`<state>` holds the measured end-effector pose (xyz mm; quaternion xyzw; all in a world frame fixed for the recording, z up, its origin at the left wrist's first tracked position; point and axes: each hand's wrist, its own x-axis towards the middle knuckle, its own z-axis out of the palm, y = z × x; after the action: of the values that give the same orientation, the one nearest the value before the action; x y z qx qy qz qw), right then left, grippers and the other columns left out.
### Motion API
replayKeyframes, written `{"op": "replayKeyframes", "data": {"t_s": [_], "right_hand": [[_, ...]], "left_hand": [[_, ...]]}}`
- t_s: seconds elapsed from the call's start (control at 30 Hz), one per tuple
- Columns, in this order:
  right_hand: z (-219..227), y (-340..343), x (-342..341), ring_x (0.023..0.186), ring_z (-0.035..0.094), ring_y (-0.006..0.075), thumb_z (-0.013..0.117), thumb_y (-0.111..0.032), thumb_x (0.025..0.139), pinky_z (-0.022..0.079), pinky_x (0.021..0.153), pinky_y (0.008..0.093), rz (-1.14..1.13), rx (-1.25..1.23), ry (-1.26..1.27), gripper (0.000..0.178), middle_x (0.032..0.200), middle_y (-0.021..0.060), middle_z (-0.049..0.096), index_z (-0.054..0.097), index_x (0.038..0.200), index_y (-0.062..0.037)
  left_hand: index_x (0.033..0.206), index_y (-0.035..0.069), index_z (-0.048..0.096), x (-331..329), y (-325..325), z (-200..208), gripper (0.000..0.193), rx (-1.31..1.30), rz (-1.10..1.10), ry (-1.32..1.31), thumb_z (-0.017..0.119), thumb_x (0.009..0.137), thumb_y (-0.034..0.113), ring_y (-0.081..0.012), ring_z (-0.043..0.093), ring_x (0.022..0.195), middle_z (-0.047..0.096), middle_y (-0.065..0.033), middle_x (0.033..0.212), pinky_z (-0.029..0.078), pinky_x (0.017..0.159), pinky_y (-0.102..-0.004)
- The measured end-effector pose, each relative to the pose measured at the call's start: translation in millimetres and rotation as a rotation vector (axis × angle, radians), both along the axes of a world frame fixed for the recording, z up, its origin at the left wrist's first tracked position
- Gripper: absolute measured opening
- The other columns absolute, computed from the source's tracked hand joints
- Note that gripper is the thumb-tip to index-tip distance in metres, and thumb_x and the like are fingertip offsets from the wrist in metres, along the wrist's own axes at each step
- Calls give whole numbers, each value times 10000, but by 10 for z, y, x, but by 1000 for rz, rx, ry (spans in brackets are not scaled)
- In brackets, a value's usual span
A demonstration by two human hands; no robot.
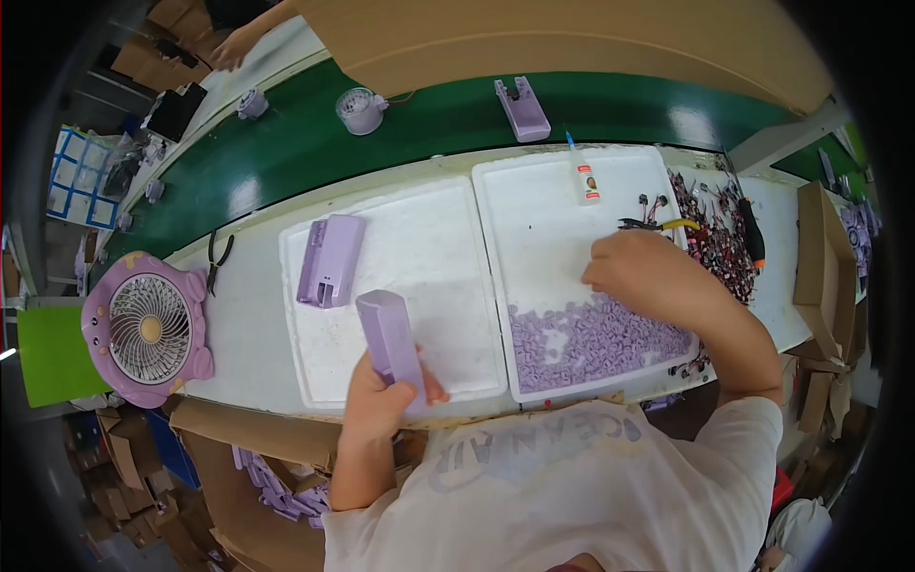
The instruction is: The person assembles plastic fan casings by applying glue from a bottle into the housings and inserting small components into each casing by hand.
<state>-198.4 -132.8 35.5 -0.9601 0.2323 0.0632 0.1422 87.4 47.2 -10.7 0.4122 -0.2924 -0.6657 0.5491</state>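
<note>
Gripping the lilac housing (389, 334) by its near end, perhaps leaving the rest free, the left hand (379, 398) is over the left tray (434, 257). The right hand (633, 273), fingers gathered, is near small lilac pieces (600, 348), probably placed within reach; I cannot tell what it holds.

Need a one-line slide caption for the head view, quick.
Left hand gripping a purple casing, right hand over a white tray of small purple parts.

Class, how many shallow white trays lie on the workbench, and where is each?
2: the left tray, beneath the purple housing in the left hand, and the right tray beside it, holding small purple parts.
</note>
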Motion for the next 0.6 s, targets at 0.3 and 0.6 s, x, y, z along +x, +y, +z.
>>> {"op": "replayKeyframes", "data": {"t_s": [0.3,0.6], "right_hand": [[-272,205,-83,734,584,270,600,-87,747,469,639,360,-209,-15,-262,99,784,106,567,558,820,-37],[-118,406,267,665,595,237,629,-19,723,481,562,310,-163,183,-768,185,759,88,581,574,900,-13]], "left_hand": [[1020,2,527,-590,-297,37,332,152,-28,38,474,868,292,-150,566,687,602,-101,904,378,522,-238],[1178,30,458,-871,-424,210,568,276,-24,273,211,947,487,-160,508,842,538,-118,1142,393,674,-269]]}}
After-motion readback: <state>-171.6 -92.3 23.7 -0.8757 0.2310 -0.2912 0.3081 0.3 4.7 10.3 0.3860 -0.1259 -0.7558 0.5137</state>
